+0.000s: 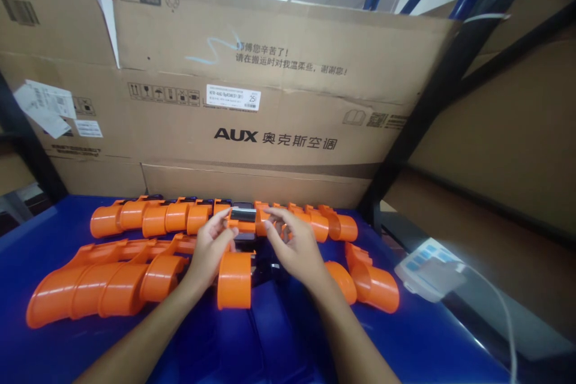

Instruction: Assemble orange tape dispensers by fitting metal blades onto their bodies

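Pinching one orange piece (246, 227) bearing one black block (243, 215) in the left hand (211, 244), between both hands, with the right hand (294, 240) spread just beside. Counting seven visible orange rings (234, 282) along the blue table's (427, 342) front row.

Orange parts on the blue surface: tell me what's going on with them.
A person has both bare hands around a small dark piece with orange beneath it. The left hand is at its left end, though its grip is hard to make out; the right hand is open at the other side. More orange parts lie in two rough rows on the blue surface, before a cardboard panel.
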A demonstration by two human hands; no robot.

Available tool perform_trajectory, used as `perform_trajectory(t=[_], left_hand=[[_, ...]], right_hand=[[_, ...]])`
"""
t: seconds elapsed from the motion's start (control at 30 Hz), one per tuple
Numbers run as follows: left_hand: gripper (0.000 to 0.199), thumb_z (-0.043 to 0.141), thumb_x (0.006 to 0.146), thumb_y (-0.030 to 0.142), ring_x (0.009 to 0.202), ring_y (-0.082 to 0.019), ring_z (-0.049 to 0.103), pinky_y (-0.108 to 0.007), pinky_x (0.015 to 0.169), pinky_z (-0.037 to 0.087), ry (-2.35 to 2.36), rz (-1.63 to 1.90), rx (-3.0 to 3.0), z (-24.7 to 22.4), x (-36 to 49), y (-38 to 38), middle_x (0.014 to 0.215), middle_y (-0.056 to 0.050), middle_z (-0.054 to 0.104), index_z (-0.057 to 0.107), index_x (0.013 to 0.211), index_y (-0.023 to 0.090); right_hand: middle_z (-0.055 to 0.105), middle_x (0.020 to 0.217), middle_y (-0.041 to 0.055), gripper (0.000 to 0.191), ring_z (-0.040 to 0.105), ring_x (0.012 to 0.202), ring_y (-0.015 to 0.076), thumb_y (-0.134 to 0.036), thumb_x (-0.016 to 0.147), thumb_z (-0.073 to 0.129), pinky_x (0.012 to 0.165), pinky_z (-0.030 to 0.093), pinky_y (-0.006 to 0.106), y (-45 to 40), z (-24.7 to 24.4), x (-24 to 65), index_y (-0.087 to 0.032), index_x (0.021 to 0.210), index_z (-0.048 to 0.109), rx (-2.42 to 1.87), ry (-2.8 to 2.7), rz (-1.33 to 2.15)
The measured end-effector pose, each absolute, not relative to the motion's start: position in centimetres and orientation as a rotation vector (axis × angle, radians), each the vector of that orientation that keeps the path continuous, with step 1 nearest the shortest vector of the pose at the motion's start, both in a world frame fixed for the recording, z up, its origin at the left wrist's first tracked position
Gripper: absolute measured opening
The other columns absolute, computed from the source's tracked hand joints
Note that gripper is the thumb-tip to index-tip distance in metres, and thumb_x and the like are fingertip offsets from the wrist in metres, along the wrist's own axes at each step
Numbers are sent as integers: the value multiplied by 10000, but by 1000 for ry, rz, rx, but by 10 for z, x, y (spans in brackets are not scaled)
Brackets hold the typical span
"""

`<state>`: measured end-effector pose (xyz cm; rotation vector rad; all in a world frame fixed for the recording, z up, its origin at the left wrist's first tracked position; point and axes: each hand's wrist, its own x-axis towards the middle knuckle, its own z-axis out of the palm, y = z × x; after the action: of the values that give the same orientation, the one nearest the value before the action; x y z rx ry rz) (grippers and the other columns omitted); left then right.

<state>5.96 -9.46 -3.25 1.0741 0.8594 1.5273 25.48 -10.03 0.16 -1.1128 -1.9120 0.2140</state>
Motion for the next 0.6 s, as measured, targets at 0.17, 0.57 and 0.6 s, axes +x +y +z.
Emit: perform_trajectory(t=[0.17, 0.57, 0.6], left_hand=[[486, 764, 727, 309, 517, -78, 493, -228, 539, 395, 892, 1587, 1001, -27, 60, -95, 780, 21, 652, 674, 1189, 188], [548, 771, 731, 362, 515, -101, 480, -229, 532, 383, 927, 1584, 1002, -22, 58, -96, 612, 56, 567, 648, 1223, 154], [560, 770, 733, 370, 515, -103, 480, -229, 533, 383, 934, 1586, 992, -22, 57, -96, 604, 56, 565, 642, 1233, 150]], right_hand=[[751, 1014, 91, 142, 683, 954, 264, -251, 922, 591, 795, 479, 345, -99, 3, 264, -217, 948, 726, -1674, -2099, 23], [760, 1109, 134, 314, 673, 1069, 310, -442, 848, 720, 810, 479, 375, -105, 1, 265, -216, 1060, 774, -2030, -2254, 18], [760, 1115, 136, 325, 674, 1072, 313, -450, 848, 719, 810, 481, 378, -105, 1, 265, -216, 1066, 772, -2037, -2252, 28]])
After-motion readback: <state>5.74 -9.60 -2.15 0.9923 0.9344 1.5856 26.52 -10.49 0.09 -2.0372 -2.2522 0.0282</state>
